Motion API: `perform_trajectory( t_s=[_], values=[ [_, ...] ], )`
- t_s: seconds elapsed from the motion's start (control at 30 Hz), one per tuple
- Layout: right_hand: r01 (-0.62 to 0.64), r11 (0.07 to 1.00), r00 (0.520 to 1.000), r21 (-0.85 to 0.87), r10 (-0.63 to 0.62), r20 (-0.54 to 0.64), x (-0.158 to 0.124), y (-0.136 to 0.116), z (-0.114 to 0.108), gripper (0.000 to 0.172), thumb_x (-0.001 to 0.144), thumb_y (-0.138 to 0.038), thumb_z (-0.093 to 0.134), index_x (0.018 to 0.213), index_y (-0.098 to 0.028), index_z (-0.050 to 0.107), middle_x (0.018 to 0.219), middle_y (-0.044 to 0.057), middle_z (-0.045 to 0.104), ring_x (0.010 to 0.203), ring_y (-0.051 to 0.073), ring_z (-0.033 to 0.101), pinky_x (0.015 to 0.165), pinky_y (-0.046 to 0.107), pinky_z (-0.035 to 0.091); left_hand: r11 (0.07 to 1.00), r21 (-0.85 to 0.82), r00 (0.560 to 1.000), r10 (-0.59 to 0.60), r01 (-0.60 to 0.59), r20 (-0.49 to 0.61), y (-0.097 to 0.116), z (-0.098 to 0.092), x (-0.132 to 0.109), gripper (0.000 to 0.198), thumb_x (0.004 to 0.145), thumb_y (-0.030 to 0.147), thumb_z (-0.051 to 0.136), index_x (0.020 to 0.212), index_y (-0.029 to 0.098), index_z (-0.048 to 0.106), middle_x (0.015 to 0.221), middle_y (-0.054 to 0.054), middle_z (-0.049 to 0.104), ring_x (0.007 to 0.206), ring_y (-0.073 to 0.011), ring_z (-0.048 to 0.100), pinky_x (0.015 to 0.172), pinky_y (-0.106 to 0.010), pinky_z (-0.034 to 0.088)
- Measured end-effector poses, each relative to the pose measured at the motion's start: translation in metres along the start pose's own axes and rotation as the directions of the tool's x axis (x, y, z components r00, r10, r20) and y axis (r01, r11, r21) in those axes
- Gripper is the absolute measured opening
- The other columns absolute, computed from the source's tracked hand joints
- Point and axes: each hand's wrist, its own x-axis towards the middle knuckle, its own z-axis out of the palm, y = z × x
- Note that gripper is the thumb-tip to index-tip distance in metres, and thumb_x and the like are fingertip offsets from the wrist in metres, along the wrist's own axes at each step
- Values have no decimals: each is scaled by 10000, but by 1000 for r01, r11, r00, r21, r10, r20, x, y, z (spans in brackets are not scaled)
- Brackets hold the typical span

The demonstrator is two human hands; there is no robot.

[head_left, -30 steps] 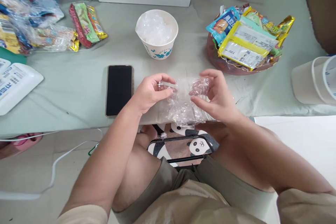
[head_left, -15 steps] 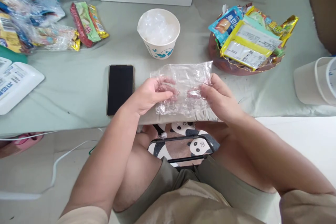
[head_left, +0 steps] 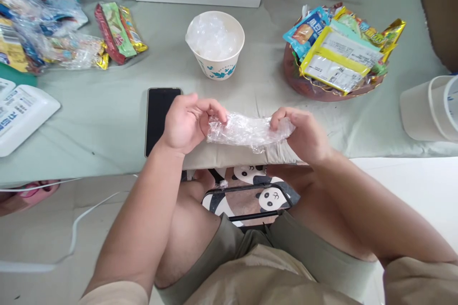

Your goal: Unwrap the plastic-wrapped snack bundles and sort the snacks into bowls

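While the left hand (head_left: 184, 126) grips one end of a clear plastic sheet (head_left: 246, 132) (gathered into a crinkled strip), the right hand (head_left: 306, 133) grips the other. We find the sheet spanning the hands over the near part of the surface (head_left: 89, 119). Beyond it we note a paper cup (head_left: 220, 67); the left hand partly hides a phone (head_left: 156, 116).

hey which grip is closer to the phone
Left: the left grip partly covers the phone in this view; the right grip holds the far end of the clear plastic.
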Motion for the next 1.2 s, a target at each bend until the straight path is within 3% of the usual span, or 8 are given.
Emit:
perform_trajectory(
  t_s=[0.2, 0.33, 0.4, 0.6, 0.77, 0.9, 1.1, 1.2],
  values=[
    [-28, 977, 999, -210, 31, 11, -3, -5, 8, 328, 784, -372, 800, 928, -254, 531, 766, -32, 539, 565, 98, 394, 523, 272, 325, 797, 594, 962, 232, -104, -143, -21, 3, 4, 156, 706, 213, 744, 861, 229, 733, 1042, -53, 703, 922, -202, 682, 794, -334, 589],
    [3, 985, 999, -175, -9, -35, -4, -9, 14, 459, 782, -393, 809, 1126, -290, 524, 892, -6, 590, 624, 125, 483, 555, 288, 403, 546, 816, 780, 589, -189, -213, -27, 14, 4, 132, 740, 147, 715, 823, 249, 696, 951, -39, 655, 931, -213, 638, 934, -400, 557],
    [1, 977, 995, -213, -23, -101, -3, -7, 16, 381, 791, -414, 810, 1043, -271, 562, 867, -2, 579, 652, 131, 492, 575, 287, 411, 615, 751, 779, 585, -242, -228, -24, 21, 2, 55, 815, 200, 691, 835, 242, 661, 857, -20, 651, 833, -188, 628, 854, -367, 565],
    [128, 963, 988, -236, -144, -55, 0, -5, 22, 232, 861, -427, 759, 950, -245, 644, 853, 4, 602, 739, 146, 544, 671, 298, 472, 950, 277, 988, 128, -147, 87, -24, 32, 0, 418, 792, 422, 816, 1120, 192, 695, 1136, -89, 776, 1037, -230, 736, 889, -340, 602],
    [255, 815, 932, -521, -352, -93, -1, -13, 33, 301, 855, -310, 741, 1150, -269, 701, 1200, 89, 630, 1128, 242, 624, 917, 397, 550, 952, 265, 986, 163, -153, -18, -21, 27, 3, 261, 824, 322, 772, 1045, 188, 735, 1047, -68, 800, 945, -203, 735, 838, -317, 593],
    [252, 848, 953, -467, -302, -35, 19, -24, 33, 288, 906, -294, 677, 1184, -268, 608, 1044, 43, 684, 908, 193, 656, 829, 368, 553, 931, 277, 965, 257, -236, -41, -12, 18, 4, 243, 814, 321, 751, 1025, 204, 716, 957, -39, 768, 864, -172, 706, 765, -292, 572],
    [334, 743, 859, -580, -493, -138, 115, -95, 34, 238, 840, -37, 603, 873, -239, 481, 810, -20, 497, 673, 99, 445, 691, 280, 413, 887, 324, 856, 425, -330, -293, -4, 2, 8, 221, 786, 310, 705, 980, 228, 640, 878, -4, 667, 744, -129, 623, 669, -272, 506],
    [207, 715, 939, -668, -337, -70, 166, -117, 50, 218, 864, -37, 576, 891, -233, 485, 747, -29, 452, 674, 104, 459, 673, 271, 399, 887, 326, 850, 428, -328, -308, -2, -2, 8, 182, 794, 312, 685, 944, 226, 626, 838, 4, 637, 723, -126, 602, 657, -274, 487]
  ],
)
